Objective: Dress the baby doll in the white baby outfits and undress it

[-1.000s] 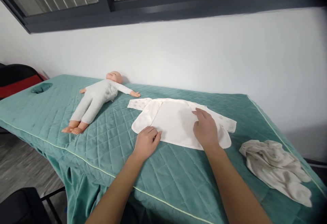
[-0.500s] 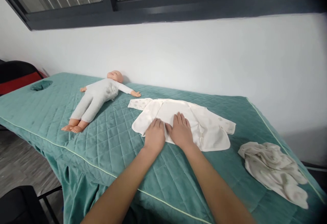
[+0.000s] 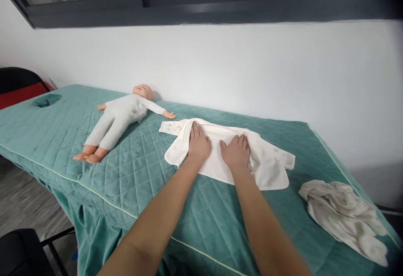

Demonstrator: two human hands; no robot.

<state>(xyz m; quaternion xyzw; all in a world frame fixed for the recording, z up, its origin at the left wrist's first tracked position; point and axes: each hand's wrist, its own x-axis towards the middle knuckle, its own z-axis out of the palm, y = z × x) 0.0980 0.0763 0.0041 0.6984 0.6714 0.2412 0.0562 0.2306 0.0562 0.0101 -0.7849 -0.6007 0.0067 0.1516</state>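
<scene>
A cream baby shirt (image 3: 270, 165) lies spread flat on the teal quilted table (image 3: 141, 171), sleeves out to either side. My left hand (image 3: 198, 141) rests palm down on the shirt's left half, fingers stretched toward the wall. My right hand (image 3: 236, 152) lies flat on the shirt's middle, fingers apart. Neither hand holds anything. A baby doll (image 3: 121, 116) in a pale grey one-piece lies on its back to the left of the shirt, head toward the wall, arms spread.
A crumpled cream garment (image 3: 343, 215) sits near the table's right front corner. A face hole (image 3: 45, 100) is sunk in the table's far left end. A white wall runs behind the table, a dark window frame above it. A dark chair (image 3: 19, 255) stands at lower left.
Both hands have slid forward over the shirt, from its near hem toward the wall. They came together at the hem half a second ago and now lie a little apart, further up the cloth.
</scene>
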